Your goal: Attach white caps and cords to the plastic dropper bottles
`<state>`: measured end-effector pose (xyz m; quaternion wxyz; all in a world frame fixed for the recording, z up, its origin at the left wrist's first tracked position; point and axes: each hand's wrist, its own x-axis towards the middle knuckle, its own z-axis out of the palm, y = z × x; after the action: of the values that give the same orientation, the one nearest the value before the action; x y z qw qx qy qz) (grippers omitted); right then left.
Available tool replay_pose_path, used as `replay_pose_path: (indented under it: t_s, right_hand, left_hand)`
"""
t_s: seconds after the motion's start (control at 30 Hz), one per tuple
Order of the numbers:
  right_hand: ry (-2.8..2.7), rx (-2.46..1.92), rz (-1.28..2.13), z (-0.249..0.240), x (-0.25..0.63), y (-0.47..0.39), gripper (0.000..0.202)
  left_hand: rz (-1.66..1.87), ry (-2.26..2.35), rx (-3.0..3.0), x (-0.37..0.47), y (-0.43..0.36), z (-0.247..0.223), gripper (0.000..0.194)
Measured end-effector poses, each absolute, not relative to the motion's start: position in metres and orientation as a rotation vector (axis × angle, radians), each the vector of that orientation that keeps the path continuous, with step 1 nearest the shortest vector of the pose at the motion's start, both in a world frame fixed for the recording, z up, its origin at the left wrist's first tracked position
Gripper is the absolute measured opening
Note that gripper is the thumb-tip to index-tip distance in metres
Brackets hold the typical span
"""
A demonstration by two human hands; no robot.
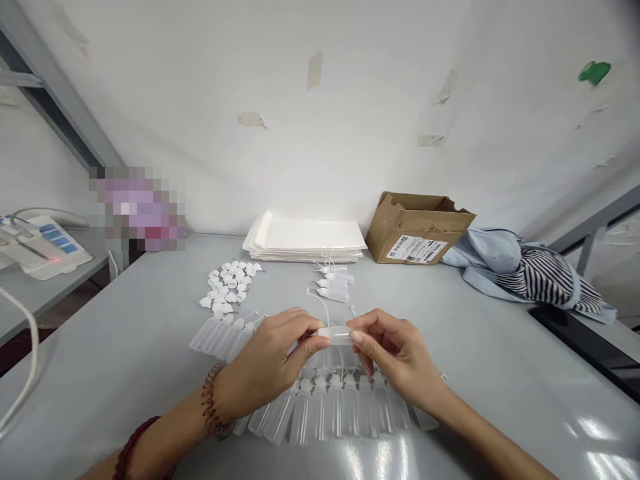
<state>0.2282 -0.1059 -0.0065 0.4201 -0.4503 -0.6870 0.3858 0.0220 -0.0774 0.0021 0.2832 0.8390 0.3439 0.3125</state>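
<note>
A small translucent bottle [340, 335] lies sideways between my hands, above the grey table. My left hand [283, 350] pinches its white cap end, and my right hand [387, 347] pinches the other end. Below them is a row of translucent bottles [327, 413] with white tops and thin tethers. Another group of bottles [217, 335] lies to the left, partly behind my left hand. Several loose white caps [233, 280] are heaped at the back left. Several more bottles [334, 290] lie behind my hands, in the middle.
White flat packages [310, 240] are stacked by the wall, left of an open cardboard box [417, 230]. Blue and striped cloth [535, 267] and a black object [590, 347] lie at the right. A white device [45, 247] stands on a side surface at the left.
</note>
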Motion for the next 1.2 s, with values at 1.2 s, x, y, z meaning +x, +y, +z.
replay_pose_path:
  t_s: [1.2]
  right_hand:
    - [-1.989, -1.495, 0.122, -0.032, 0.301, -0.024, 0.029]
  left_hand:
    - [1.016, 1.509, 2.042, -0.017, -0.034, 0.001, 0.022]
